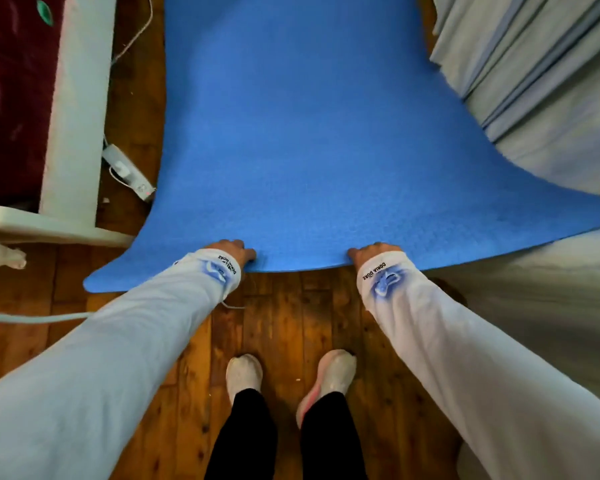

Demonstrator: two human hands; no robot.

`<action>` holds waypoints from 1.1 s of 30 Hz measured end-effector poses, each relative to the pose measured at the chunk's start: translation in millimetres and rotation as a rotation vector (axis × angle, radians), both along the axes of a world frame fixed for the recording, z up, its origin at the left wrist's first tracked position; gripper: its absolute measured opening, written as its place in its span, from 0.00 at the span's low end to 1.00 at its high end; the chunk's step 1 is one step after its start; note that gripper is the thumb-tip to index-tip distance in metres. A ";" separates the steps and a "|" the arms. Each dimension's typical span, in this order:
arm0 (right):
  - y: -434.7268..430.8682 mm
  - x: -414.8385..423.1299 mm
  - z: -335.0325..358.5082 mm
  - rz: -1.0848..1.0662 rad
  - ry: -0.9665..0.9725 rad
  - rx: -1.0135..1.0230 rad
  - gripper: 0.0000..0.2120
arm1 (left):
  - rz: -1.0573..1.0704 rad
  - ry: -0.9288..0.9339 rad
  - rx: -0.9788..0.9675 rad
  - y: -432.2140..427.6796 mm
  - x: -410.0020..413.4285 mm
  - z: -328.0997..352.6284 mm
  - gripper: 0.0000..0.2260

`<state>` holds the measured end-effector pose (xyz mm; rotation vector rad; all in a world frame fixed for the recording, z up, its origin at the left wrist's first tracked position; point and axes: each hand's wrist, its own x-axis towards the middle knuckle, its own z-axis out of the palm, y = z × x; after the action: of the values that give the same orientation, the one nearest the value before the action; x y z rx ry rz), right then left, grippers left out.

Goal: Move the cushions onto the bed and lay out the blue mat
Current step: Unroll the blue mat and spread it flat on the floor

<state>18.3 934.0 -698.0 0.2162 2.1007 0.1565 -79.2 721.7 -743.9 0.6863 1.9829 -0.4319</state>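
The blue mat (302, 140) lies unrolled on the wooden floor, stretching away from me up the middle of the view. Its near edge curves just in front of my feet. My left hand (234, 251) grips that near edge left of centre, fingers curled over it. A little right of centre, my right hand (369, 252) holds the same edge in the same way. Both arms are in long white sleeves. No cushions are in view.
A bed with a dark red cover (14, 98) and pale frame runs along the left. A white power strip (129, 173) with cables lies on the floor between bed and mat. Grey-blue curtain folds (541, 91) overlap the mat's right side. My feet (291, 379) stand on wooden floor.
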 end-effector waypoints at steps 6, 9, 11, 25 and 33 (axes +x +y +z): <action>-27.0 40.2 -57.4 -0.037 -0.061 -0.031 0.19 | 0.001 -0.021 -0.009 -26.9 45.0 -42.8 0.23; -35.1 60.7 -83.2 -0.032 -0.106 -0.060 0.19 | -0.031 -0.038 -0.031 -38.9 66.1 -56.9 0.23; -38.3 70.6 -104.5 -0.024 -0.098 -0.081 0.19 | -0.027 -0.037 -0.032 -43.8 79.8 -72.0 0.23; -57.2 132.2 -290.4 -0.107 -0.115 -0.173 0.22 | -0.103 -0.068 -0.081 -66.5 133.2 -249.5 0.21; -69.4 153.1 -314.9 -0.081 -0.107 -0.123 0.18 | -0.210 -0.117 -0.103 -44.3 130.5 -272.2 0.24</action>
<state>171.4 864.6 -1012.9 0.2141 1.9840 -0.0101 51.4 677.4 -1016.2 0.8384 1.7736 -0.6019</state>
